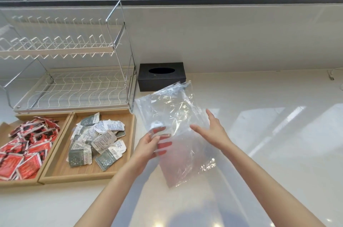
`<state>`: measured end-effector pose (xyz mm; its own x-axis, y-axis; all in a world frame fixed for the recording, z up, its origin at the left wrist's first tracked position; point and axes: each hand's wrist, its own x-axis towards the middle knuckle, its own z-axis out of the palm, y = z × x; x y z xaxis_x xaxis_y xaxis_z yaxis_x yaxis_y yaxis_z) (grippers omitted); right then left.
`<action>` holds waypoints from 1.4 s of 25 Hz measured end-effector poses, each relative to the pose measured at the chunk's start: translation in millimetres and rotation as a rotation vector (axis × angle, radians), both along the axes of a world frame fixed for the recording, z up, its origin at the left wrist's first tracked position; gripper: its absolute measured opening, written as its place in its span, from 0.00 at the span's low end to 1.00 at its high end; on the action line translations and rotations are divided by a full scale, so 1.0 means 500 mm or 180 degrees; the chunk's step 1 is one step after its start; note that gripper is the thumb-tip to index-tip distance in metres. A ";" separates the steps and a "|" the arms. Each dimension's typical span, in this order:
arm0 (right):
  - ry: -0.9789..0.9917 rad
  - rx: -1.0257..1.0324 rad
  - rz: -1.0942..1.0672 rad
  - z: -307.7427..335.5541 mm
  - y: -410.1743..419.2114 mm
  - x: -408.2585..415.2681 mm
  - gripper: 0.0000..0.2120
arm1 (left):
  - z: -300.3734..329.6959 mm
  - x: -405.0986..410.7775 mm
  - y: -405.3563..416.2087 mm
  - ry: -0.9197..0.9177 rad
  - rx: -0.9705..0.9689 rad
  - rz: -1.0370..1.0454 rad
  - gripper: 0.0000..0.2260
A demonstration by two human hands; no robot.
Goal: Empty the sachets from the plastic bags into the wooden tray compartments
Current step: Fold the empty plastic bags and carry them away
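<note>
- Two bare forearms reach in from the near edge; the left hand [150, 146] pinches the clear plastic bag [178, 130] between thumb and fingers, while the right hand [213, 130] is spread open, its palm beside the bag's right face and clamped on nothing.
- That bag hangs above the pale counter [278, 134], just right of the wooden tray [55, 176], and looks empty.
- Risk, as I judge it: a sachet clinging unseen in the crumpled film would get binned with it; a careless sweep of the bag could also flick sachets out of the shallow tray.
- Count: one bag visible, two compartments, one heap of red sachets [26, 148] on the left, one heap of grey-and-white sachets [96, 141] on the right, each too many to number.
- One black tissue box [161, 76] and one wire dish rack [70, 63] stand behind.
</note>
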<state>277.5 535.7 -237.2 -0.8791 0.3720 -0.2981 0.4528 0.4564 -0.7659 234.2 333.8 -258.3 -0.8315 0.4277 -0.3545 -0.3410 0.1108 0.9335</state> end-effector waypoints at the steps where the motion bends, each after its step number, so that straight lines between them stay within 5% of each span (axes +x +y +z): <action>1: -0.0114 -0.0370 -0.0006 -0.004 0.009 0.004 0.42 | 0.001 -0.002 -0.005 0.0085 -0.0063 -0.0098 0.14; 6: -0.0387 -0.1522 0.0193 -0.044 0.019 0.031 0.36 | 0.001 -0.010 -0.014 0.0297 -0.0225 -0.0224 0.14; 17: -0.0161 -0.1948 0.0089 -0.048 -0.017 0.053 0.27 | -0.009 0.000 -0.056 0.0163 -0.0277 0.0217 0.09; 23: -0.0085 -0.1614 0.0459 -0.034 -0.113 0.038 0.35 | 0.009 0.030 -0.166 0.0023 -0.0622 0.0794 0.34; 26: 0.0022 -0.1569 0.0693 -0.025 -0.198 0.040 0.25 | 0.013 0.064 -0.243 0.0181 -0.0800 0.1153 0.28; 31: 0.0045 -0.1508 0.1113 -0.028 -0.341 0.063 0.26 | 0.018 0.147 -0.387 0.0316 -0.0617 0.1695 0.07; 35: -0.0017 -0.1590 0.1346 -0.034 -0.467 0.105 0.19 | 0.023 0.240 -0.508 0.0322 -0.0313 0.2108 0.08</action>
<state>330.0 302.1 -254.0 -0.9172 -0.1898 -0.3503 0.3167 0.1858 -0.9301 354.4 80.1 -246.9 -0.9381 -0.2139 -0.2724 -0.2777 -0.0056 0.9606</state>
